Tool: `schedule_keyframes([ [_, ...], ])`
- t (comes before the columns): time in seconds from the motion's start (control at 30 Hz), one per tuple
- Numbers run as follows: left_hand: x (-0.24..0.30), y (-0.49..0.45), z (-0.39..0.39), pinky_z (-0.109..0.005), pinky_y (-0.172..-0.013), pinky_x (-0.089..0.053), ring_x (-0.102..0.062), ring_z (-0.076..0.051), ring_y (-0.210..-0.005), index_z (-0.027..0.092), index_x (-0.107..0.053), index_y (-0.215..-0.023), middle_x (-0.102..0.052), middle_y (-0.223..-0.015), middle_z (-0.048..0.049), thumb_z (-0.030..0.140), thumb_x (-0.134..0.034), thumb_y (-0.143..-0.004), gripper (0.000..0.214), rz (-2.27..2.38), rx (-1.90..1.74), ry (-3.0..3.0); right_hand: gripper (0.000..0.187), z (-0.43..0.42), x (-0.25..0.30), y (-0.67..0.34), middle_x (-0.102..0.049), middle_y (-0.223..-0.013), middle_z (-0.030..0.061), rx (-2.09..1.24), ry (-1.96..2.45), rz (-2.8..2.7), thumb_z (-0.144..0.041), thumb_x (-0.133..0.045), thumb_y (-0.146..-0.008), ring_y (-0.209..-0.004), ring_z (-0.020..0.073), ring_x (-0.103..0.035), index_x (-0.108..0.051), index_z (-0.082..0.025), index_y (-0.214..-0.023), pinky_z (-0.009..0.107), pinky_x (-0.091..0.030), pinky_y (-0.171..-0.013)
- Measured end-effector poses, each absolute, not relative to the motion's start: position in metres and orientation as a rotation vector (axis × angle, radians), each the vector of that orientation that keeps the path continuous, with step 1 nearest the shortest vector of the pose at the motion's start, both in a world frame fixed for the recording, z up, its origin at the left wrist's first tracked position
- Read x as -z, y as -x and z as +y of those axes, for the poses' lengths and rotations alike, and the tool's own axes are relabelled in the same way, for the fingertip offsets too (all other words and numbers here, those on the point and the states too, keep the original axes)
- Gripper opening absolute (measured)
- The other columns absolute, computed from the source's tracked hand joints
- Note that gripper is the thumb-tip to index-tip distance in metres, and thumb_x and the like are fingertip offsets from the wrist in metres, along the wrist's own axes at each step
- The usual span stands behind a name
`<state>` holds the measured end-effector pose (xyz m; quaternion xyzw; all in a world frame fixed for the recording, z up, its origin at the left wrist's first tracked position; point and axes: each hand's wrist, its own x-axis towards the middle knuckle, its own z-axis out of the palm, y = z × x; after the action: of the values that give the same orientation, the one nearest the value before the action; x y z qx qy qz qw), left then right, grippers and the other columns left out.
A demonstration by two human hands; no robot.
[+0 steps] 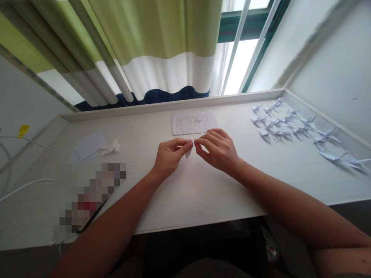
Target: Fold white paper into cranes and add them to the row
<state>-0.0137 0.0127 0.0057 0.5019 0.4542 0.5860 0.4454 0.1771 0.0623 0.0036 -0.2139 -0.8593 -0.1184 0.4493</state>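
Observation:
Over the middle of the white desk, my left hand (171, 155) pinches a small piece of folded white paper (188, 153) between thumb and fingers. Part of the paper hangs below the fingertips, and the rest is hidden behind them. My right hand (217, 148) meets it from the other side, its thumb and index finger closed at the paper's narrow tip. Just beyond the hands lies a printed sheet (191, 124) with a table on it. Several folded white paper cranes (278, 122) stand in rows at the right of the desk.
Flat white paper sheets (88, 146) and a crumpled tissue (111, 148) lie at the left. Nearer is a blurred-out flat device (89, 200), with white cables (31, 185) beside it. A raised rim (174, 101) borders the desk's back, below a curtain (162, 38).

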Motion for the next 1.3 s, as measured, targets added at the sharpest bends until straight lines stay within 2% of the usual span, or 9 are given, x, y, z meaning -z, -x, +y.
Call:
schedule_keyframes([
  [0.13, -0.005, 0.015, 0.015, -0.03, -0.067, -0.055, -0.066, -0.015, -0.071, 0.024, -0.088, -0.085, -0.079, -0.08, -0.0028, 0.041, -0.097, -0.074, 0.022, 1.133, -1.494, -1.302, 0.01, 0.057, -0.004, -0.174, -0.078, -0.08, 0.0033, -0.135, 0.628, -2.008, -0.023, -0.067, -0.098, -0.074, 0.0203, -0.07, -0.071, -0.023, -0.089, 0.039, -0.055, -0.081],
  [0.3, -0.001, 0.017, 0.016, -0.031, -0.071, -0.056, -0.069, -0.016, -0.074, 0.025, -0.089, -0.087, -0.08, -0.085, -0.0033, 0.04, -0.094, -0.079, 0.017, 1.166, -1.517, -1.407, 0.029, 0.058, -0.005, -0.173, -0.078, -0.075, 0.0035, -0.881, 0.81, -1.859, -0.038, -0.069, -0.099, -0.071, 0.0186, -0.072, -0.073, -0.02, -0.077, 0.033, -0.056, -0.07],
  [0.4, 0.003, 0.019, 0.016, -0.032, -0.073, -0.057, -0.071, -0.017, -0.079, 0.026, -0.089, -0.09, -0.081, -0.089, -0.0039, 0.039, -0.093, -0.082, 0.016, 1.181, -1.543, -1.486, 0.032, 0.06, -0.004, -0.173, -0.078, -0.074, 0.0037, -1.087, 0.784, -1.801, -0.045, -0.073, -0.096, -0.071, 0.0183, -0.072, -0.075, -0.019, -0.076, 0.032, -0.057, -0.069],
  [0.63, 0.004, 0.019, 0.017, -0.033, -0.076, -0.057, -0.072, -0.018, -0.083, 0.028, -0.089, -0.09, -0.081, -0.09, -0.0036, 0.039, -0.093, -0.082, 0.015, 1.159, -1.551, -1.506, 0.013, 0.057, -0.005, -0.173, -0.08, -0.08, 0.0026, -0.838, 0.713, -1.823, -0.03, -0.074, -0.095, -0.075, 0.0179, -0.072, -0.079, -0.021, -0.087, 0.032, -0.058, -0.072],
  [1.03, 0.002, 0.017, 0.015, -0.033, -0.074, -0.056, -0.071, -0.019, -0.085, 0.027, -0.088, -0.089, -0.079, -0.091, -0.0044, 0.041, -0.092, -0.082, 0.017, 1.139, -1.515, -1.49, 0.014, 0.058, -0.003, -0.173, -0.076, -0.074, -0.0004, -0.505, 0.661, -1.959, -0.022, -0.07, -0.096, -0.069, 0.0173, -0.069, -0.073, -0.023, -0.082, 0.037, -0.053, -0.081],
  [1.3, -0.003, 0.014, 0.013, -0.031, -0.075, -0.053, -0.067, -0.016, -0.082, 0.026, -0.086, -0.086, -0.077, -0.088, -0.0029, 0.039, -0.091, -0.082, 0.014, 1.118, -1.494, -1.407, 0.015, 0.056, -0.004, -0.171, -0.074, -0.071, -0.0021, -0.456, 0.642, -1.949, -0.019, -0.069, -0.094, -0.068, 0.0162, -0.068, -0.07, -0.023, -0.079, 0.037, -0.052, -0.084],
])
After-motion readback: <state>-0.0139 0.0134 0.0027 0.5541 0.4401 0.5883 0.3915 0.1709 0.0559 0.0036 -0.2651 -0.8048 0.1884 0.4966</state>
